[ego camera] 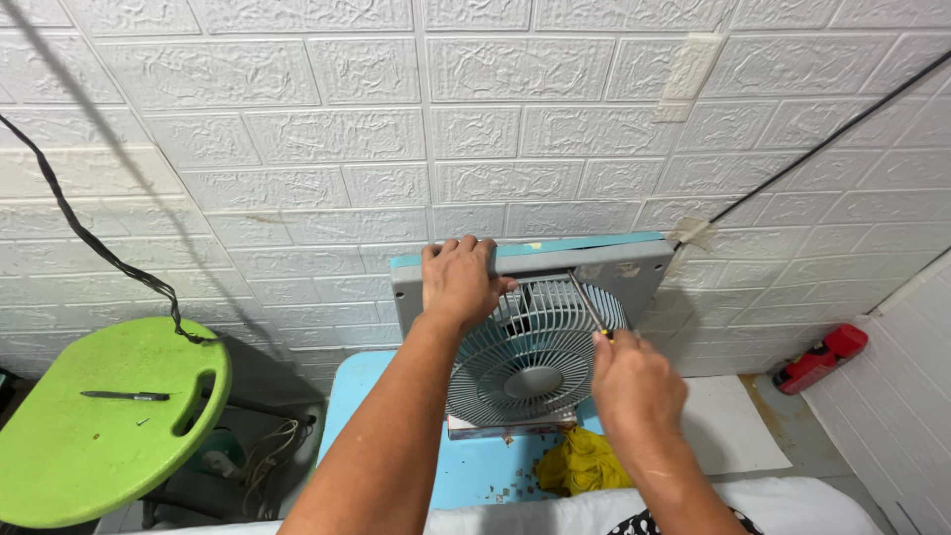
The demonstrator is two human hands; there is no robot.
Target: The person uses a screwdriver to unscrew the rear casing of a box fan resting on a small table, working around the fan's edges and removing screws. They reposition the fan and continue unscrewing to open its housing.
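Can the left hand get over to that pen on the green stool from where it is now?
Probably yes. The left hand grips the top edge of the grey box fan, and the pen lies in the open on the green stool to its left, with nothing between. It would have to let go of the fan.

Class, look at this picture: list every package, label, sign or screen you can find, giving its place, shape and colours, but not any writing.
No packages, signs or screens show.
Sticker remnants: small pale scraps on the grey fan housing, upper right corner, beyond the screwdriver in the right hand.
Tape strip: cream rectangle stuck on the white brick-pattern wall, upper right.
Tape piece: small beige patch holding the black cable beside the fan's top corner.
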